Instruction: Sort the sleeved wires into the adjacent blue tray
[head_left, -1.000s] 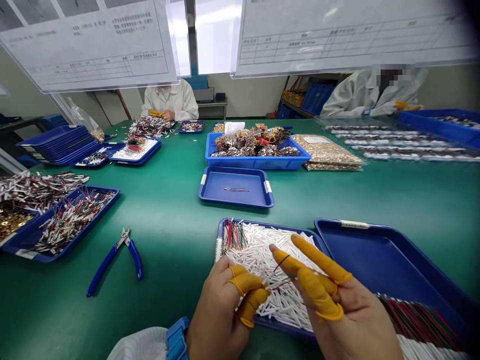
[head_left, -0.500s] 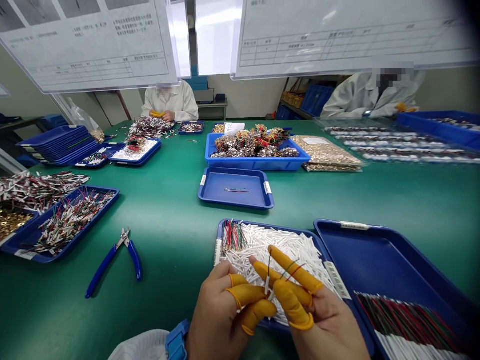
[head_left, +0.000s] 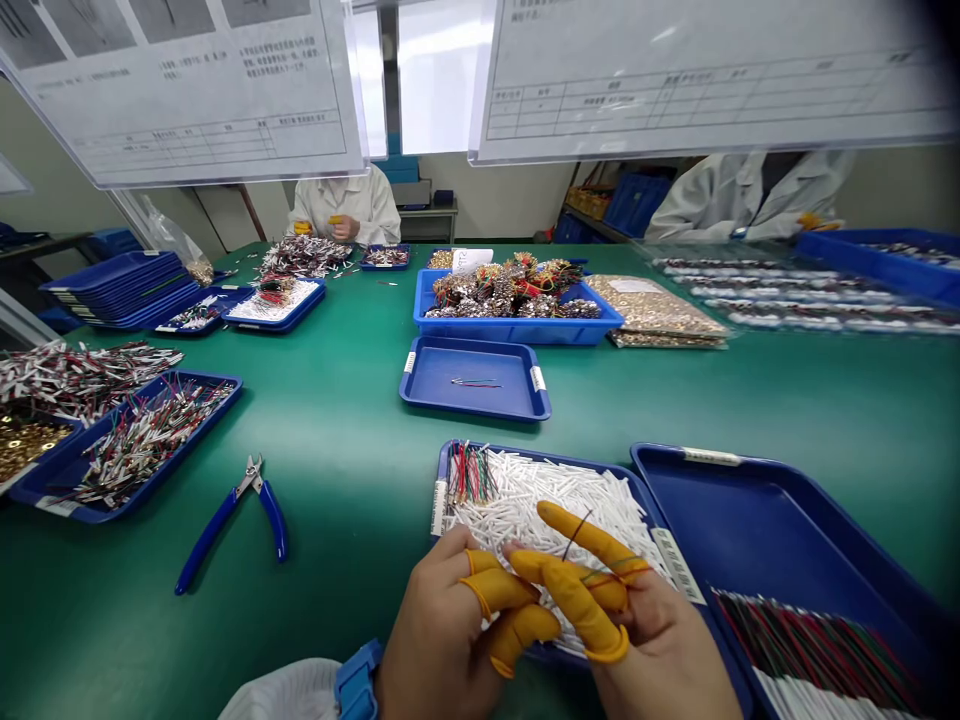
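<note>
I can't read a word from here: the sheets (head_left: 202, 90) hanging overhead show only tiny print and ruled tables, and the barcode sticker (head_left: 677, 565) on the tray in front of me (head_left: 540, 462) and the paper note (head_left: 472, 261) on the far tray (head_left: 517, 337) stay too small.

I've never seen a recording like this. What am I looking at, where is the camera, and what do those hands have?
There is no machine here: these are a person's own two hands, filmed by one camera worn on their head, looking forward and down. The left hand and right hand wear yellow finger cots and are over a blue tray of white-sleeved wires. Thin coloured wires lie among the right hand's fingers; the exact grip is too small to tell. Blue-handled side cutters lie on the green bench. Co-workers in white coats sit beyond it.
</note>
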